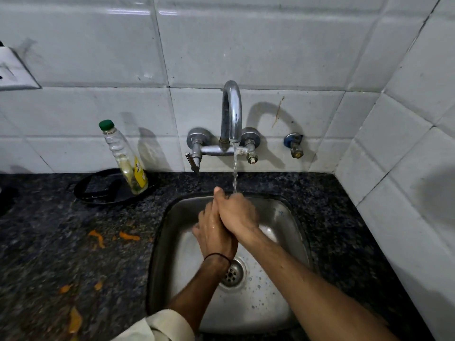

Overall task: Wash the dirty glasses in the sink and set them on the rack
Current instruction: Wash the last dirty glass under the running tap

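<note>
My two hands are pressed together over the steel sink (pixel 285 217), right under the thin water stream (pixel 235 168) that runs from the curved tap (pixel 232 107). My left hand (pixel 211 235), with a black thread round its wrist, lies with its thumb pointing up. My right hand (pixel 240 215) lies across it, palm against it. Neither hand holds an object. No glass is in view. The sink bowl is wet, and the drain (pixel 232 273) shows below my left wrist.
A nearly empty clear bottle (pixel 128 158) with a green cap stands on a black plate (pixel 98 190) left of the tap. Orange peel scraps (pixel 98 237) lie on the dark granite counter (pixel 49 242). White tiled walls close the back and right side.
</note>
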`<state>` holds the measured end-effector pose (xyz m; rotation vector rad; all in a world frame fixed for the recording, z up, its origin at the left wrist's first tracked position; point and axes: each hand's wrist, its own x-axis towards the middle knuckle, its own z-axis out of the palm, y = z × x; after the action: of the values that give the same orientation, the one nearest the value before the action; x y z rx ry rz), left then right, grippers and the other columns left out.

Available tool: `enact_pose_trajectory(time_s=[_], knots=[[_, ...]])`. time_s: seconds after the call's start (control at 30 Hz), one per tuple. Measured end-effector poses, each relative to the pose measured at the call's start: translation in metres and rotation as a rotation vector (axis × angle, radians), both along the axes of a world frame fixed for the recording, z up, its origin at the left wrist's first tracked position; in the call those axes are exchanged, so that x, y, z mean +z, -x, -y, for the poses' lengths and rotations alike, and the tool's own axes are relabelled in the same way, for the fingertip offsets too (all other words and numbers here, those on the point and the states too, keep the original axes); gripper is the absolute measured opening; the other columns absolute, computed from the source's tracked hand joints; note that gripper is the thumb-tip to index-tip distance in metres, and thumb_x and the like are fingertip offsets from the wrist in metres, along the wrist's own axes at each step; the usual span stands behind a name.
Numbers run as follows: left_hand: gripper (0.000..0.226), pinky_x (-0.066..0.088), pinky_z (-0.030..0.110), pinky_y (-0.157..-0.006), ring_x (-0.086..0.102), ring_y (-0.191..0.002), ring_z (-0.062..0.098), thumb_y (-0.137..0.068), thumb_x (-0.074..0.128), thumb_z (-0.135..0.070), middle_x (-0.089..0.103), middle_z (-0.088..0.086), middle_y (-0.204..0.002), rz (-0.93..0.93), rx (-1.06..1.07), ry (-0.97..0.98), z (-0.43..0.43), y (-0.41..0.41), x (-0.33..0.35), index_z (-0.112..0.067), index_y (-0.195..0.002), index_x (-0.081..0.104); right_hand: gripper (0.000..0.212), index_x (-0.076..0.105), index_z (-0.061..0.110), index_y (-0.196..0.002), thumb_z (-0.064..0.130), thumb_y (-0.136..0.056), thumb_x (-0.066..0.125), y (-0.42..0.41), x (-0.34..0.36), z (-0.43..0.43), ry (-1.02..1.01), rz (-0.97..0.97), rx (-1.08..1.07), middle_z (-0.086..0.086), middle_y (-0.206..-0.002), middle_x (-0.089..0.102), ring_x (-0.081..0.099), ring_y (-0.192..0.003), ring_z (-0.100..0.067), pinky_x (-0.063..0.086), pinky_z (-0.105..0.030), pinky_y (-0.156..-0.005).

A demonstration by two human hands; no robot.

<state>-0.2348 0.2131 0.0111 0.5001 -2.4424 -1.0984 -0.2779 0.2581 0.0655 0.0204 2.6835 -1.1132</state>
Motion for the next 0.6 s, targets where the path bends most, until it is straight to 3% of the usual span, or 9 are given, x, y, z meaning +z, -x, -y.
enact_pose_trajectory(time_s=[0.1, 0.17, 0.27, 0.33, 0.43, 0.5, 0.6], knots=[[0.045, 0.048, 0.028, -0.089, 0.061, -0.1, 0.003, -0.072, 0.066, -0.046, 0.066, -0.016, -0.101, 0.066, -0.314, -0.274, 0.02, 0.006, 0.002, -0.035, -0.114, 0.056, 0.054, 0.071, 0.003, -0.101, 0.044, -0.104, 0.036, 0.004, 0.0, -0.014, -0.143, -0.191, 0.072, -0.019, -0.1, 0.071, 0.065, -0.092, -0.034, 0.047, -0.037, -0.079], [0.045, 0.053, 0.021, -0.082, 0.068, -0.099, 0.012, -0.069, 0.081, -0.023, 0.071, -0.005, -0.102, 0.225, -0.53, -0.565, 0.038, 0.012, 0.006, -0.025, -0.109, 0.061, 0.05, 0.072, 0.008, -0.084, 0.042, -0.102, 0.041, 0.006, 0.002, -0.024, -0.201, -0.276, 0.294, -0.018, -0.084, 0.07, 0.066, -0.081, -0.032, 0.047, -0.036, -0.072], [0.034, 0.056, 0.027, -0.076, 0.071, -0.088, 0.02, -0.066, 0.077, -0.002, 0.073, 0.011, -0.093, 0.357, -0.839, -0.838, 0.055, 0.013, 0.012, -0.007, -0.099, 0.069, 0.05, 0.062, 0.016, -0.059, 0.041, -0.1, 0.047, 0.005, 0.003, -0.033, -0.156, -0.236, 0.566, -0.004, -0.056, 0.06, 0.057, -0.051, -0.017, 0.047, -0.033, -0.056], [0.025, 0.056, 0.031, -0.074, 0.07, -0.078, 0.019, -0.065, 0.076, -0.006, 0.072, 0.012, -0.082, 0.385, -0.827, -0.778, 0.053, 0.015, 0.015, -0.005, -0.09, 0.07, 0.049, 0.063, 0.015, -0.059, 0.04, -0.099, 0.049, 0.006, 0.0, -0.033, -0.106, -0.202, 0.462, -0.003, -0.054, 0.058, 0.055, -0.049, -0.015, 0.047, -0.032, -0.055], [0.024, 0.057, 0.042, -0.086, 0.069, -0.086, 0.02, -0.078, 0.076, -0.015, 0.073, 0.006, -0.089, 0.377, -0.544, -0.299, 0.034, 0.025, 0.01, -0.012, -0.1, 0.066, 0.048, 0.069, 0.01, -0.074, 0.045, -0.099, 0.048, 0.006, -0.015, -0.023, 0.035, -0.051, 0.09, -0.004, -0.069, 0.065, 0.062, -0.065, -0.02, 0.045, -0.031, -0.063], [0.023, 0.057, 0.04, -0.082, 0.068, -0.088, 0.022, -0.086, 0.069, -0.022, 0.071, 0.006, -0.096, 0.312, -0.319, -0.082, 0.018, 0.021, 0.006, -0.014, -0.106, 0.063, 0.051, 0.071, 0.01, -0.081, 0.051, -0.099, 0.045, 0.003, -0.024, -0.016, 0.025, -0.038, 0.003, -0.006, -0.079, 0.071, 0.067, -0.076, -0.024, 0.049, -0.033, -0.069], [0.014, 0.06, 0.038, -0.076, 0.069, -0.081, 0.023, -0.085, 0.07, -0.015, 0.072, 0.01, -0.089, 0.27, -0.397, -0.355, 0.02, 0.012, 0.0, -0.015, -0.096, 0.062, 0.048, 0.062, 0.012, -0.067, 0.044, -0.098, 0.046, 0.002, -0.023, -0.02, -0.101, -0.151, 0.116, -0.006, -0.07, 0.065, 0.064, -0.069, -0.024, 0.053, -0.036, -0.069]])
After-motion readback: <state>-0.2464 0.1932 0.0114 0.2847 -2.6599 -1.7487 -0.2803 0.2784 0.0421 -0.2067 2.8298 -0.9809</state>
